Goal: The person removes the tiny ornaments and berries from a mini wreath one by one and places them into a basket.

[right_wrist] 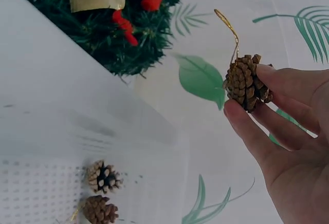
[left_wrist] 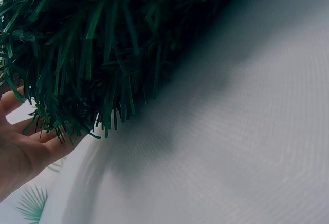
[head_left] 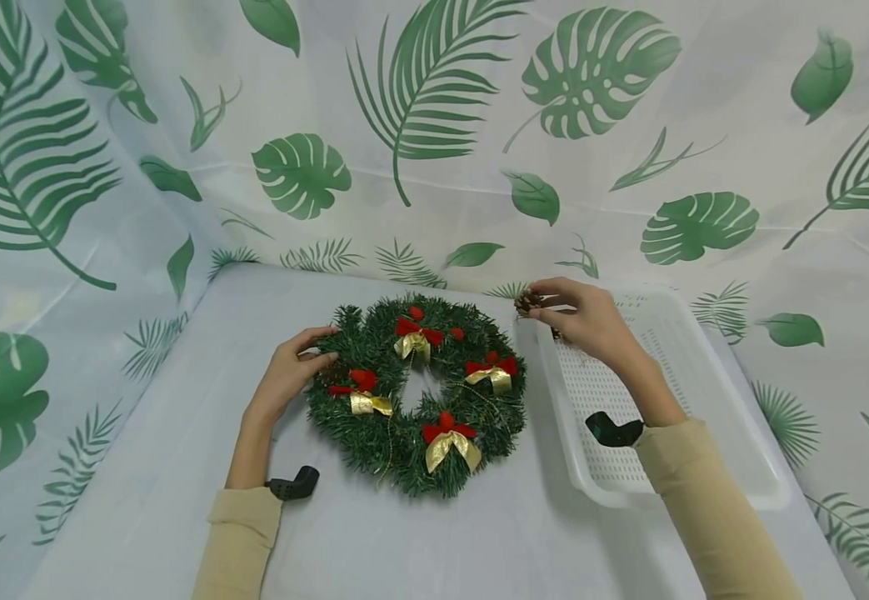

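A green tinsel wreath (head_left: pixel 382 454) lies on the white table, dressed with red and gold bows and red berries. At its left edge my left hand (head_left: pixel 292 371) grips the greenery, thumb near a pinecone (head_left: pixel 332 372) set in the wreath. In the left wrist view the fingers of that hand (left_wrist: pixel 25 154) are partly hidden by green strands. My right hand (head_left: pixel 580 321) pinches a brown pinecone (right_wrist: pixel 248 82) between thumb and fingers, near the basket's far left corner. A gold cord loop (right_wrist: pixel 234 31) stands up from this pinecone.
A white perforated plastic basket (head_left: pixel 572 454) stands right of the wreath. Inside it lie loose pinecones (right_wrist: pixel 100 209), seen in the right wrist view. Behind the table hangs a leaf-print cloth (head_left: pixel 464 208), which also rises along both sides.
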`<state>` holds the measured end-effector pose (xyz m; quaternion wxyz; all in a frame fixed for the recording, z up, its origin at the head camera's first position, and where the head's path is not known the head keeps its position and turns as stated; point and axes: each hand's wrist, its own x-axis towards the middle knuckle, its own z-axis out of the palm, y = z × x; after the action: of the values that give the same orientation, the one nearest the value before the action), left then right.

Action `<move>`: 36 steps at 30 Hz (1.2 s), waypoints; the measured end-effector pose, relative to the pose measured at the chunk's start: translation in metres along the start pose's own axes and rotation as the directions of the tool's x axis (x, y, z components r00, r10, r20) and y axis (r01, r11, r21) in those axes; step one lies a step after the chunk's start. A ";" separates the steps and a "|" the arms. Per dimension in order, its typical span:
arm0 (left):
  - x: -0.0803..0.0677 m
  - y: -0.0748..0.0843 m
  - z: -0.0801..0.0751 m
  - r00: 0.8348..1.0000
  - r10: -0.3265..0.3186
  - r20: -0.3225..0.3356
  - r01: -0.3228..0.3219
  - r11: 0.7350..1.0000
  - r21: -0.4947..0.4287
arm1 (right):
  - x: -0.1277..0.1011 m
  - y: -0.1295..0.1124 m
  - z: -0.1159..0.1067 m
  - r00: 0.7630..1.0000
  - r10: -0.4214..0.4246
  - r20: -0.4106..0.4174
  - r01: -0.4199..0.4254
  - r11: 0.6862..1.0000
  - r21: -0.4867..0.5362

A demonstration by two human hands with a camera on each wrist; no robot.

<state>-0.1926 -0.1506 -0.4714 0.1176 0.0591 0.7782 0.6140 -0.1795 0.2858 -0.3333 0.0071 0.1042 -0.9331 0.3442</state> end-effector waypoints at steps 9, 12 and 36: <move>-0.001 0.002 0.001 1.000 -0.016 -0.005 0.016 1.000 -0.003 | -0.006 0.005 -0.006 1.000 0.028 0.001 -0.028 0.999 0.025; -0.001 0.003 0.001 1.000 -0.011 0.000 0.011 1.000 -0.003 | -0.009 0.008 -0.009 0.999 0.038 0.001 -0.038 0.999 0.036; 0.000 0.001 0.001 1.000 -0.014 -0.004 0.014 1.000 0.002 | -0.027 0.040 -0.021 0.996 0.079 -0.045 -0.083 0.993 -0.089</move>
<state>-0.1920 -0.1497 -0.4707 0.1203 0.0527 0.7795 0.6125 -0.1620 0.3342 -0.3450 0.0172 0.0588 -0.9508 0.3036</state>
